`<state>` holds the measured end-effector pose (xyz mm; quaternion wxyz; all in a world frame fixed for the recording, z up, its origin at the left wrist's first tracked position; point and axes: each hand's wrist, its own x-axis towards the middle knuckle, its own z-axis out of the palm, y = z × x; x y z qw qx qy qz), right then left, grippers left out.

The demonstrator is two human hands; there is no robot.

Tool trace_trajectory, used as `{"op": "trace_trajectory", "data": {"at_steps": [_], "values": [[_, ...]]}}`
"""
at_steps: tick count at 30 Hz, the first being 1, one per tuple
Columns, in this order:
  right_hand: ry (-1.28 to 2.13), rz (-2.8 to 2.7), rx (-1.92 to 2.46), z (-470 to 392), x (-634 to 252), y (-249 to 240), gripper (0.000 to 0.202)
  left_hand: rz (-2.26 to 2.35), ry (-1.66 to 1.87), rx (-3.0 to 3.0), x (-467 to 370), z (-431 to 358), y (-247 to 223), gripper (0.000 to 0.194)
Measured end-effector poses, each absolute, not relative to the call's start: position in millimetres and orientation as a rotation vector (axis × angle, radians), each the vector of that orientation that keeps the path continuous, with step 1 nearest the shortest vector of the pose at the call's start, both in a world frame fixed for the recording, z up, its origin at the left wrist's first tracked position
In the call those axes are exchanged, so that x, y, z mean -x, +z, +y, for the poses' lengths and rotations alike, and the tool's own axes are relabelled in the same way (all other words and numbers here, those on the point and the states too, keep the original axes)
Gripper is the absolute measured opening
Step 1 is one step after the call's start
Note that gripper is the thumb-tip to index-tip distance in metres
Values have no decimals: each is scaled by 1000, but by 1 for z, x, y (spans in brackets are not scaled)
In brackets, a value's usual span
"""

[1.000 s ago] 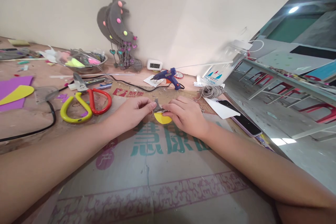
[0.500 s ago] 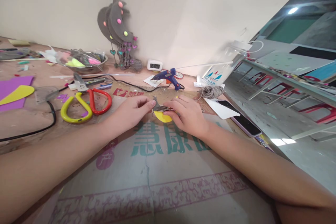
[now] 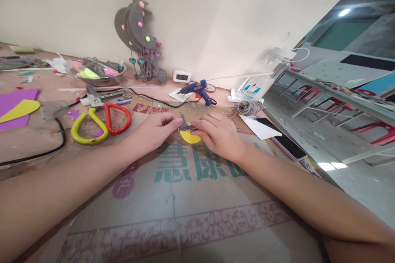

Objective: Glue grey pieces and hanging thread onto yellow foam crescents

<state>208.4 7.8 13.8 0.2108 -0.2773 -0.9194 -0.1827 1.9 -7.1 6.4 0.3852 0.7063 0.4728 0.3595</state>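
At frame centre, the left hand [image 3: 154,131] and right hand [image 3: 217,135] meet fingertip to fingertip, both pinching a small grey piece [image 3: 185,125] against the yellow foam shape [image 3: 189,137], seemingly to press them together on the cardboard sheet [image 3: 185,197]; scissors [image 3: 98,121] lie to the left

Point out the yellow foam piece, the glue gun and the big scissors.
yellow foam piece [image 3: 189,137]: head view, on its bare lower curve below the fingers.
glue gun [image 3: 198,89]: head view, on the blue body above the handle.
scissors [image 3: 101,121]: head view, where the yellow and red handles meet.
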Motion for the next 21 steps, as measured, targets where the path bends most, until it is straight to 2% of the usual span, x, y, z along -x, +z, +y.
{"op": "trace_trajectory", "data": {"at_steps": [13, 21], "values": [[-392, -2472, 789, 8, -209, 12, 22, 1210, 899, -1773, -3, -8, 9, 34], [-446, -2493, 820, 9, -209, 13, 24, 1194, 912, -1759, -3, -9, 8, 33]]}}
